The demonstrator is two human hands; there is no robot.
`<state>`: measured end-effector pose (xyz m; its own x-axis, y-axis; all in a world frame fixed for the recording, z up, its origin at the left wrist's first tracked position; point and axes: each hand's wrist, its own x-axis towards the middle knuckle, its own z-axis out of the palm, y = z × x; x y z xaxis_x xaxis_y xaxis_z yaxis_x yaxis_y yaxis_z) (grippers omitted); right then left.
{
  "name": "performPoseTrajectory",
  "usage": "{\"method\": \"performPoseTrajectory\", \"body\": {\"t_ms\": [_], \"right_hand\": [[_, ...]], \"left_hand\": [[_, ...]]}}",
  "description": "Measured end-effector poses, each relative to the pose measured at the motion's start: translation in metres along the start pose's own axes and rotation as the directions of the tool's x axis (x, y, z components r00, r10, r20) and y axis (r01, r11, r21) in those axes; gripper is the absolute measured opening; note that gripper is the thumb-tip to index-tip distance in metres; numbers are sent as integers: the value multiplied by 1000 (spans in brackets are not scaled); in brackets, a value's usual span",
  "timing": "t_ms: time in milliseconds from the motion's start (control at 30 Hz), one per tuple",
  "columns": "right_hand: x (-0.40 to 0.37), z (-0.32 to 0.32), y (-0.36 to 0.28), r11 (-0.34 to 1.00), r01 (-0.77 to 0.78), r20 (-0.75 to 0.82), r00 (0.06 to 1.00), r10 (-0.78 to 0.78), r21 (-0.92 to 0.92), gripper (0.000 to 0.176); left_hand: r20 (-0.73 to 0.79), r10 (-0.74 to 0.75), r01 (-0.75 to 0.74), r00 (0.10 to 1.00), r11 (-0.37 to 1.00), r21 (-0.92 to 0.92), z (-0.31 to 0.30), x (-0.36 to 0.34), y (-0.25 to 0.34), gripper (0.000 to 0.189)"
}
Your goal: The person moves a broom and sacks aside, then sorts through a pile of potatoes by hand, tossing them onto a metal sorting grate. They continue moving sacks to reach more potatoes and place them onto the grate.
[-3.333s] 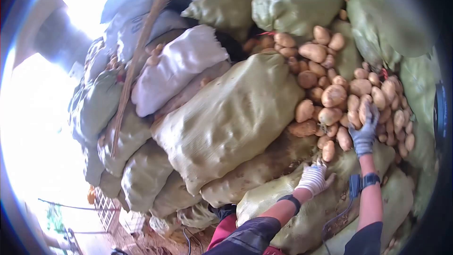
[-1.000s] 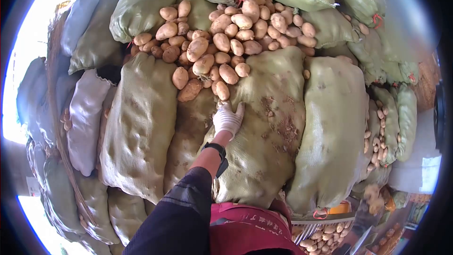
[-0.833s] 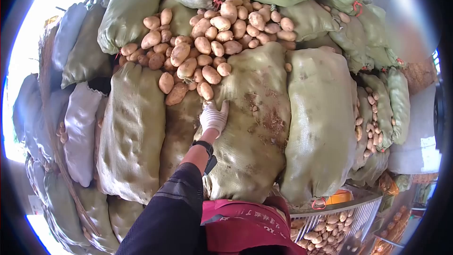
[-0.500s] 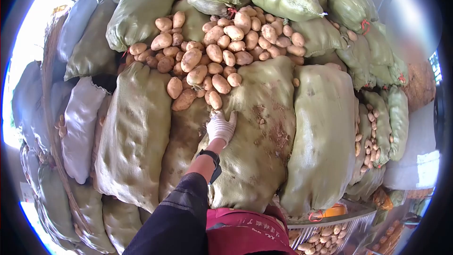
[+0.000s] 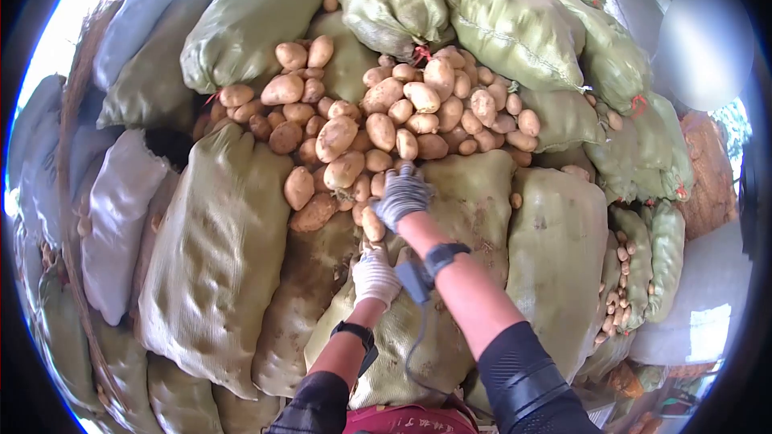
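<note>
Loose potatoes [image 5: 380, 132] lie heaped over full green woven sacks. My left hand [image 5: 375, 277], in a white striped glove, rests low on the middle sack [image 5: 450, 305]. Its thumb is spread away, and its fingertips touch the lowest potato [image 5: 372, 225] of the heap. Farther up and to the right, my right hand [image 5: 404, 197] reaches into the heap's front edge in a grey glove. Its fingers curl over a potato that the glove mostly hides. A black device with a cable hangs at the right wrist.
More full sacks [image 5: 217, 265] are stacked on both sides and at the back [image 5: 519, 36]. A long straw broom [image 5: 68, 161] leans at the left. Small potatoes [image 5: 618, 289] lie among the sacks at the right. Brown dirt marks the middle sack.
My right hand has come into view and reached the heap from the right. My left hand stays by the lowest potato. The view has tilted, so everything sits lower.
</note>
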<state>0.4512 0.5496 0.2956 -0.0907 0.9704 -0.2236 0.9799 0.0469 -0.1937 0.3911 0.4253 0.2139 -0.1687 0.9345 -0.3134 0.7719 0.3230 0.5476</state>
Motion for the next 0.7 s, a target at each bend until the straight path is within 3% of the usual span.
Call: {"method": "performPoseTrajectory", "body": {"t_ms": [33,67,100,133,200,267,333,367,400,433,467,500,567,600,667,700], "right_hand": [[30,35,-4,996,-74,-82,994,79,52,63],[41,45,-5,987,-132,-96,985,141,90,61],[50,54,-8,974,-188,-110,973,203,129,58],[45,37,-11,962,-226,-70,968,239,154,56],[22,1,-3,993,8,73,997,1,-116,58],[4,-9,23,980,181,66,982,-175,-84,65],[-29,-31,62,971,47,6,999,-50,235,64],[-37,-17,93,780,-46,105,994,-26,625,61],[-57,-6,126,428,-148,180,983,-34,892,59],[-104,-20,154,-46,-203,196,972,-132,978,56],[-131,-1,185,-489,-267,123,944,-306,830,59],[-171,-6,209,-594,-222,-19,928,-372,773,60],[-260,7,262,-827,-32,-173,973,-155,561,61],[-309,26,289,-907,150,-124,986,109,394,61],[-428,41,339,-784,421,-58,893,446,456,58],[-499,56,360,-688,540,-20,793,609,485,57]], "left_hand": [[-65,13,-32,998,957,-289,38,18,-36,63],[80,-162,174,984,731,-660,32,13,-25,57],[221,-329,332,918,334,-882,24,8,-13,50],[96,-253,225,963,550,-804,40,14,-29,51],[-77,-95,45,993,872,-487,41,13,-32,58],[-166,60,-64,984,998,-22,12,3,-8,69],[-149,-16,5,989,997,-76,-8,-12,14,70],[-217,20,-35,976,997,-68,-3,-10,11,69],[-274,66,-84,960,995,-56,3,-8,5,68],[-244,42,-64,969,995,-81,1,-10,6,69],[-206,24,-46,978,994,-102,-1,-13,10,69],[-200,36,-57,979,994,-98,0,-13,11,70],[-185,64,-80,981,994,-78,3,-7,6,72],[-174,76,-87,982,995,-54,5,-2,2,73],[-236,173,-171,956,985,29,11,5,-6,75],[-271,195,-184,943,981,67,16,11,-13,73]]}}
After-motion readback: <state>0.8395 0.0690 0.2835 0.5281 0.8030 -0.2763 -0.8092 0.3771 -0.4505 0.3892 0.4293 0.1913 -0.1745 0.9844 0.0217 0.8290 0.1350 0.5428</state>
